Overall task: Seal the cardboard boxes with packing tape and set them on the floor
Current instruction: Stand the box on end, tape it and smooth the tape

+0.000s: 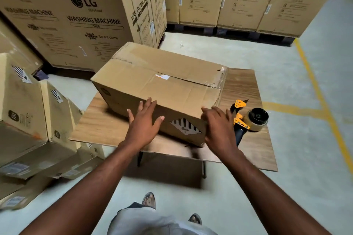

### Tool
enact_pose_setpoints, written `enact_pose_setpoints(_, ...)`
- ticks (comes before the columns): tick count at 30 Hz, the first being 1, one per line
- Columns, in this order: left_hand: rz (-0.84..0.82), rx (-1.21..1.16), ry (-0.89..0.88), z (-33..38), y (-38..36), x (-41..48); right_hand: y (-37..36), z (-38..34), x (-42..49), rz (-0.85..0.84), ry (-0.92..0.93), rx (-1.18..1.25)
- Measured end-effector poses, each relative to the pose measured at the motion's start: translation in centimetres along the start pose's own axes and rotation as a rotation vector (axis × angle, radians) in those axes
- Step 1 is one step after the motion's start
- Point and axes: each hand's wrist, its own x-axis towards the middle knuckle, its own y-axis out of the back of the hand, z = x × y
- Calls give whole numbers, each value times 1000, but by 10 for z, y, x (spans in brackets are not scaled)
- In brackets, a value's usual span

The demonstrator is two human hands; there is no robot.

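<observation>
Head cam: L hand (143, 126) fingers spread on cardboard box (162, 87), R hand (219, 129) fingers apart touching its corner.

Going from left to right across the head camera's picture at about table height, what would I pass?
pile of small boxes → left hand → right hand → tape dispenser → yellow floor line
</observation>
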Motion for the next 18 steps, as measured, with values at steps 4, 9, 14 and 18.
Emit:
enact_pose_setpoints(4, 12, 54, 22, -17, 8, 32, 7, 10, 25, 24, -159, -14)
enact_pose_setpoints(9, 93, 88, 146, -74, 43, 86, -17, -31, 41, -20, -303, -132)
enact_pose_setpoints(14, 86, 63, 240, -154, 86, 127, -27, -24, 75, -48, -317, -202)
enact_pose_setpoints(18, 130, -34, 204, -160, 99, 125, -24, -5, 108, -92, -305, -216)
